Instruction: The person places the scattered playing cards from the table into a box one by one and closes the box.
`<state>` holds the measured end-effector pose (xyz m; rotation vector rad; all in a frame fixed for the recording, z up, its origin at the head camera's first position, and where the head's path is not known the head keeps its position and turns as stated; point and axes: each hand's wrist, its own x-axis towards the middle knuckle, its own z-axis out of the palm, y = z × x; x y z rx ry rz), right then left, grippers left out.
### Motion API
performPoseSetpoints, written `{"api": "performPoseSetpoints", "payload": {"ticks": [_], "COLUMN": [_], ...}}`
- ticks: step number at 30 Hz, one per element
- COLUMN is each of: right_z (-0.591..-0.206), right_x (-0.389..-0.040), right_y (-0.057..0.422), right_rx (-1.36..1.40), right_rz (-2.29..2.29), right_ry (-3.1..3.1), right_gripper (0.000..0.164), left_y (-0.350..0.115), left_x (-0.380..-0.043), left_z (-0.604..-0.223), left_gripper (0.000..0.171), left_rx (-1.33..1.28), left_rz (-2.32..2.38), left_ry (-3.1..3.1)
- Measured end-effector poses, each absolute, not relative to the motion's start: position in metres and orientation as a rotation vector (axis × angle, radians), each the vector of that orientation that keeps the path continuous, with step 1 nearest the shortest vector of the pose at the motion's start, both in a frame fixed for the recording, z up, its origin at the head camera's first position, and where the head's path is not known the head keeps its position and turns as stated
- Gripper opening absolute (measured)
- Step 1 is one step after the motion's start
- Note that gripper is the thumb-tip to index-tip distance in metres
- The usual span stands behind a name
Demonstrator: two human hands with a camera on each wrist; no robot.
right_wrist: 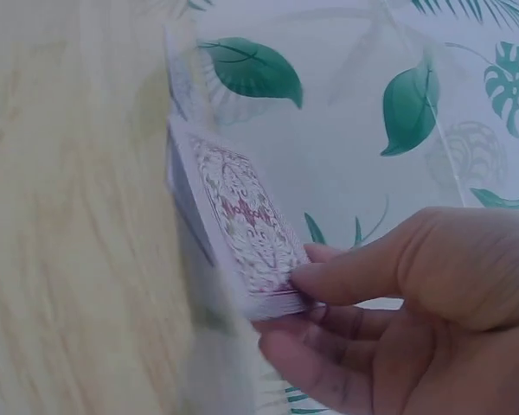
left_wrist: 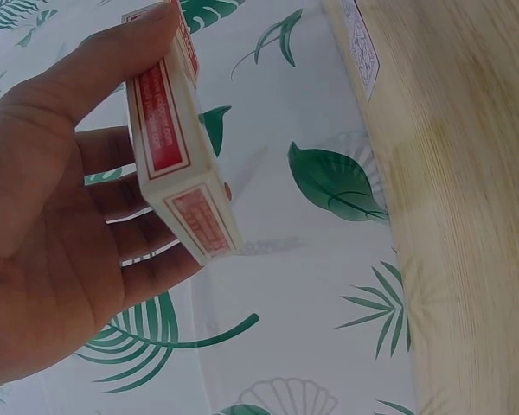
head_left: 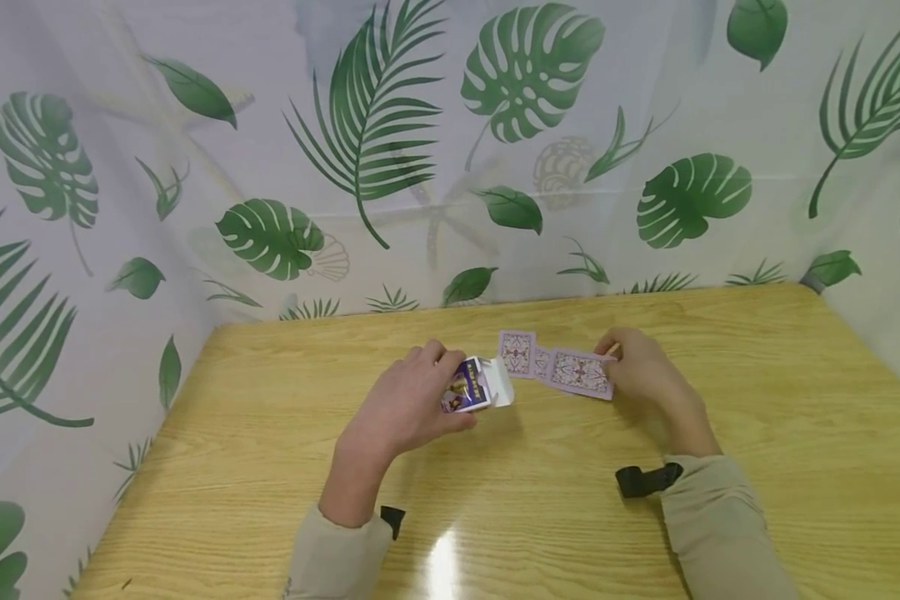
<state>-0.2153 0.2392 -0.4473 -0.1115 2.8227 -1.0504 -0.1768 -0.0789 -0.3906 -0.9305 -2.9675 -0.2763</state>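
My left hand (head_left: 405, 400) grips a small playing-card box (head_left: 467, 387) above the table, thumb on one side and fingers round the other. Its white end flap (head_left: 502, 383) hangs open toward the right. Red printed panels show on the box (left_wrist: 160, 121) in the left wrist view. With thumb and fingers, my right hand (head_left: 648, 375) pinches one end of a stack of playing cards (right_wrist: 242, 216), patterned backs facing up. Left of that stack, a loose card (head_left: 517, 354) and a partly covered card (head_left: 542, 363) show the same pattern.
The wood-grain table (head_left: 255, 467) spreads under both hands. A white cloth with green leaf prints (head_left: 435, 167) hangs along its back and left side. Black straps (head_left: 645, 481) sit at the sleeve cuffs.
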Motion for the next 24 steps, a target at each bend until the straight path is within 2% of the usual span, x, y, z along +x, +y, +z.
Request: {"api": "performPoseSetpoints", "payload": {"ticks": [6, 13, 24], "right_z": [-0.434, -0.404, -0.386], "right_x": [-0.211, -0.198, -0.184], "right_y": [0.239, 0.227, 0.209], "right_rx": [-0.121, -0.216, -0.396], "right_rz": [-1.319, -1.570, -1.591], "right_ry": [2.838, 2.800, 2.529], "right_gripper": [0.027, 0.019, 0.017], "left_y": [-0.078, -0.077, -0.077], "left_x": [-0.177, -0.177, -0.177], "left_z": [-0.391, -0.389, -0.389], "left_gripper": [0.071, 0.073, 0.073], "left_rx": [-0.945, -0.948, -0.950], "left_rz": [-0.265, -0.263, -0.224], "left_ry": [-2.958, -2.968, -2.957]}}
